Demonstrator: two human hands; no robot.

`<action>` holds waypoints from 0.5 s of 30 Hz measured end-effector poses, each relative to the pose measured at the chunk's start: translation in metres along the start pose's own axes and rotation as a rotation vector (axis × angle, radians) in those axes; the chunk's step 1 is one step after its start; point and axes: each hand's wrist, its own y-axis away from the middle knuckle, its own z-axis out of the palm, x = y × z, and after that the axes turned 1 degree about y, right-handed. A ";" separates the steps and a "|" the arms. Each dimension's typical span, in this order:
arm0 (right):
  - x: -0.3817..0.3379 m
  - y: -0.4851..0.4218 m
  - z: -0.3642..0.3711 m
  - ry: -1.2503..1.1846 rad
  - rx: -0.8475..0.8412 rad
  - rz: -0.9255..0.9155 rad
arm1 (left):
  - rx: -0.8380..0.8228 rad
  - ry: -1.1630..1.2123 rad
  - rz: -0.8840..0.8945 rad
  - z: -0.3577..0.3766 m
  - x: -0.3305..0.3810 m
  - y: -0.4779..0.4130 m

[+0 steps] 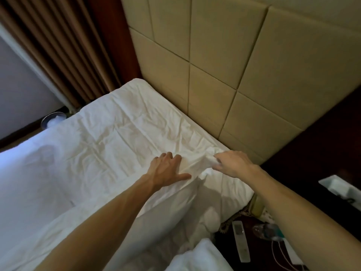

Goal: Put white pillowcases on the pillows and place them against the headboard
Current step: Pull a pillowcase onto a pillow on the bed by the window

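Observation:
A pillow in a creased white pillowcase lies flat on the bed, its long side against the padded beige headboard. My left hand presses on the pillowcase's near end with fingers spread. To its right, my right hand pinches a bunched fold of white cloth at the pillow's corner by the headboard. More white fabric hangs in folds below my hands.
White bedding covers the bed on the left. Brown curtains hang at the back left above a round bin. A dark nightstand stands at right, a remote and a bottle lying below it.

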 end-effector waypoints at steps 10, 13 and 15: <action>-0.016 -0.016 -0.016 0.152 0.000 -0.014 | -0.037 -0.003 0.032 0.004 -0.004 0.006; -0.053 -0.025 -0.026 0.067 -0.037 -0.238 | -0.034 0.036 0.010 0.005 -0.015 0.012; -0.084 -0.032 -0.031 0.027 -0.035 -0.360 | -0.031 0.040 -0.011 0.007 -0.025 0.019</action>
